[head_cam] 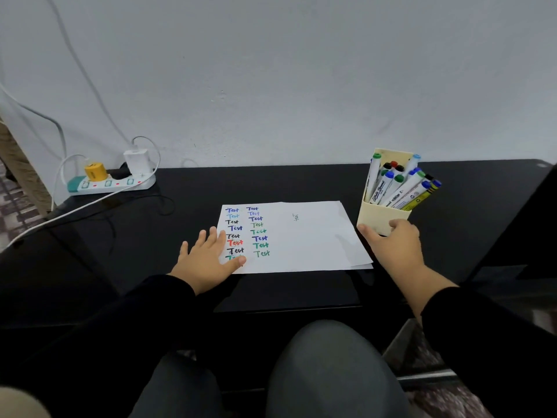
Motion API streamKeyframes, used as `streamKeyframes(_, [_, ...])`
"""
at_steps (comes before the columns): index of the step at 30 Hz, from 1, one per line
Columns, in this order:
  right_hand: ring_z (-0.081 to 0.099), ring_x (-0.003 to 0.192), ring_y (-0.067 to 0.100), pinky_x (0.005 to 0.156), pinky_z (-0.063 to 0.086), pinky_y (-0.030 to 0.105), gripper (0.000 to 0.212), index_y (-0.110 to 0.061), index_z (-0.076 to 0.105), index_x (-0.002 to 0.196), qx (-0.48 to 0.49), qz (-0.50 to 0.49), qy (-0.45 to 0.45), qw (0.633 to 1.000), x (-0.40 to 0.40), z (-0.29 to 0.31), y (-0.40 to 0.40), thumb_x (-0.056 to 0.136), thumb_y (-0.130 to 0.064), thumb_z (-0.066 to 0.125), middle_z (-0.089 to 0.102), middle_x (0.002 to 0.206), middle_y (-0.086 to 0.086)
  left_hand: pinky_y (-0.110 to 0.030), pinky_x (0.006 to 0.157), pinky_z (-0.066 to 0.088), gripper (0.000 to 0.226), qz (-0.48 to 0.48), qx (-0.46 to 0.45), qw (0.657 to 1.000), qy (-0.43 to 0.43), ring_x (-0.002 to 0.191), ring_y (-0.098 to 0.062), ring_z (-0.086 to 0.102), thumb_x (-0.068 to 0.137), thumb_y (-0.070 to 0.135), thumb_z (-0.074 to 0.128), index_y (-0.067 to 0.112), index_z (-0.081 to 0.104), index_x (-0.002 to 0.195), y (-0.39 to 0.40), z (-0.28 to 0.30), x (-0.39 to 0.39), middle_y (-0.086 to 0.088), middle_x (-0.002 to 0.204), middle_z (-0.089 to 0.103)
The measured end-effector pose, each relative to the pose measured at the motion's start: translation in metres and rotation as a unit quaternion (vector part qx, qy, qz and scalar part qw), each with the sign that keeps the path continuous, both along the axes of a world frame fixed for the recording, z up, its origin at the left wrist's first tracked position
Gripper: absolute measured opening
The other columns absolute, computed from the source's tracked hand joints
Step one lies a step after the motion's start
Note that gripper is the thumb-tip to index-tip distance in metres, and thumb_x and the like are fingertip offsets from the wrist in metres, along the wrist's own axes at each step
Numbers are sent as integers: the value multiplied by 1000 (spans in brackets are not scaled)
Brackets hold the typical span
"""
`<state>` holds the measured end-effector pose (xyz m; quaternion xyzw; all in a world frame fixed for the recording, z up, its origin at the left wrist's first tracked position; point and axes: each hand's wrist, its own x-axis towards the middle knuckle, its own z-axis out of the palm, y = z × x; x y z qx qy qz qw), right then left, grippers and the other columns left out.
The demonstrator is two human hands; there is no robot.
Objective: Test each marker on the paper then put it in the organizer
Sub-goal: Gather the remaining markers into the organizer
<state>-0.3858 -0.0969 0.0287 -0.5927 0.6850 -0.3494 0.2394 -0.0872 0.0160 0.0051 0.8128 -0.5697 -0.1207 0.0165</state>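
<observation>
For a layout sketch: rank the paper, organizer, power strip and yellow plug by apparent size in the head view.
1. paper
2. organizer and power strip: look alike, and the strip lies farther off, so unranked
3. yellow plug

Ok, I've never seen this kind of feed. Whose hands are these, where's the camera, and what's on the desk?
There is no machine: a person works bare-handed, filmed by a camera on their head looking down. The left hand lies flat on the paper, which carries two columns of "Test" scribbles. The right hand has its grip on the base of the organizer, full of markers. A power strip sits at the far left of the desk.
</observation>
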Motion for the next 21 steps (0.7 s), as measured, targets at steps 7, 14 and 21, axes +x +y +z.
streamKeyframes(7, [11, 144, 32, 115, 18, 42, 124, 0, -6, 149, 30, -88, -46, 995, 6, 1, -13, 70, -47, 78, 10, 155, 17, -46, 116, -5, 85, -4, -24, 1000, -16, 144, -20, -14, 89, 68, 25, 18, -5, 151, -15, -1, -16, -1, 157, -15])
streamKeyframes(14, [11, 146, 29, 118, 18, 45, 135, -4, -11, 149, 12, -84, -49, 995, 11, -8, -35, 63, -46, 84, 12, 156, 15, -45, 115, -8, 83, -36, -26, 998, -36, 144, -18, -17, 89, 68, 20, 19, -8, 150, -28, -10, -37, -1, 157, -17])
streamKeyframes(21, [21, 143, 30, 115, 24, 48, 134, -7, -5, 149, -7, -97, -72, 993, 8, -14, -50, 59, -48, 85, 22, 153, 14, -43, 116, -8, 82, -26, -14, 999, -22, 144, -16, -15, 89, 69, 18, 20, -7, 150, -28, -15, -39, 0, 157, -16])
